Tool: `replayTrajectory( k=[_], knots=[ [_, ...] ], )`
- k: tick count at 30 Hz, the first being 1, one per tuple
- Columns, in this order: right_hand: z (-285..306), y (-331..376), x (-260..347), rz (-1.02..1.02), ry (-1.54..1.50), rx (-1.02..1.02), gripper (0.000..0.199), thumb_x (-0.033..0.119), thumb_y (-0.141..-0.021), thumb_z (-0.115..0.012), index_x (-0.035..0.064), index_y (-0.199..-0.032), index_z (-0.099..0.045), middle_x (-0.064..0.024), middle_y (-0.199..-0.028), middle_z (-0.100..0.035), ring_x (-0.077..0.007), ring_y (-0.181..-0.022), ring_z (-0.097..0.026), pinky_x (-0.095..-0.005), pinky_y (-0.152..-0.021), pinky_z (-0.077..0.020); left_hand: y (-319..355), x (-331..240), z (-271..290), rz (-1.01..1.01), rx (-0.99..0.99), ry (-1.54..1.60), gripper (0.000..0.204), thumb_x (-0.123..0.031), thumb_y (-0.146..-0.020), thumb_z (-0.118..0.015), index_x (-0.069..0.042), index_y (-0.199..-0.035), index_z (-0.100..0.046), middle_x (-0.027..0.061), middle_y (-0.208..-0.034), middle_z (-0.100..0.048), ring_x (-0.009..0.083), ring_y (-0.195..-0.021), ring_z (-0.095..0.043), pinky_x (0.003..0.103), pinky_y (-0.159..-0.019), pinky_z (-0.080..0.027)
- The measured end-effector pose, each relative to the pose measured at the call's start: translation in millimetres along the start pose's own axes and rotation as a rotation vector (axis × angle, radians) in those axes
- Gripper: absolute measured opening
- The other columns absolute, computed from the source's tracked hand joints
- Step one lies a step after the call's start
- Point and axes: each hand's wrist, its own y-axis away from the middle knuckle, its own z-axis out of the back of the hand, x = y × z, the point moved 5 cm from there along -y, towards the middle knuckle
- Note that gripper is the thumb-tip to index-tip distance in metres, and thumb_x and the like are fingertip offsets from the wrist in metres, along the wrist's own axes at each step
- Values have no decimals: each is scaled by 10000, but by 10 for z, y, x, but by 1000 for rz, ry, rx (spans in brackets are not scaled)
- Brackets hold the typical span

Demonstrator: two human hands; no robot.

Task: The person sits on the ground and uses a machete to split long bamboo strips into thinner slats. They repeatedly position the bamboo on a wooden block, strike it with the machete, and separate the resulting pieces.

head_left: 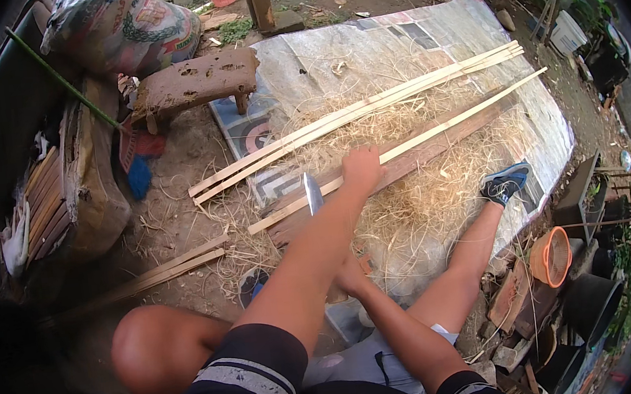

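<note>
My left hand [362, 167] is closed around a long pale bamboo strip [461, 119], which lies along a brown wooden plank [441, 145]. Beneath my left forearm, my right hand [348, 274] grips a knife. The knife blade [313, 192] shows beside the strip, to the left of my left hand, while the forearm hides the middle of the knife. Farther away, a few more bamboo strips [357, 114] lie side by side across the printed sheet [459, 24]. Curly shavings [424, 201] are heaped around the plank.
A low wooden bench [199, 80] and a filled sack [125, 28] stand at the far left. More strips [162, 275] lie on the ground nearer me. My outstretched leg [463, 251] is right of the shavings. An orange basket [550, 258] and dark pots [592, 306] crowd the right.
</note>
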Motion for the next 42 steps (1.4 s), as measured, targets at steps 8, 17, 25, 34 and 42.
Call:
replayTrajectory(
  k=[8,17,25,34,42],
  knots=[
    [516,18,-771,-118,55,194,591,219,-975,-710,19,-1473,-463,-135,-1374,-532,-232,-1240,-522,-388,-1038,-440,24,-331,-567,-158,-61,-47,244,-264,-938,-644,-96,-1114,-664,94,-1148,-663,315,-1088,-644,505,-887,-529],
    [-110,361,-686,-350,-164,137,517,256,-1011,-674,46,-1440,-476,-69,-1102,-575,-185,-960,-565,-355,-852,-479,27,-323,-594,-215,-139,-60,218,-190,-900,-648,-91,-1093,-670,95,-1131,-661,331,-1084,-641,500,-878,-537],
    [-665,351,712,-439,485,369,544,262,-1040,-635,24,-1492,-448,-109,-1277,-650,-211,-1152,-627,-366,-973,-517,-120,-198,-573,-147,-55,138,215,-274,-995,-581,-78,-1045,-654,106,-1068,-717,302,-994,-706,457,-813,-587],
    [-127,69,165,-230,259,75,384,232,-990,-713,50,-1301,-581,-68,-1074,-613,-154,-945,-599,-336,-763,-510,-163,-136,-418,-122,112,193,451,-429,-1076,-449,-77,-1028,-727,113,-1013,-766,295,-944,-737,445,-788,-604],
    [-523,307,519,-238,452,138,563,336,-1050,-623,-28,-1463,-506,-178,-1346,-621,-234,-1255,-575,-388,-1056,-469,-186,-125,-563,-123,13,199,455,-437,-1071,-465,-80,-992,-735,105,-946,-764,297,-900,-741,437,-745,-602]
  ],
)
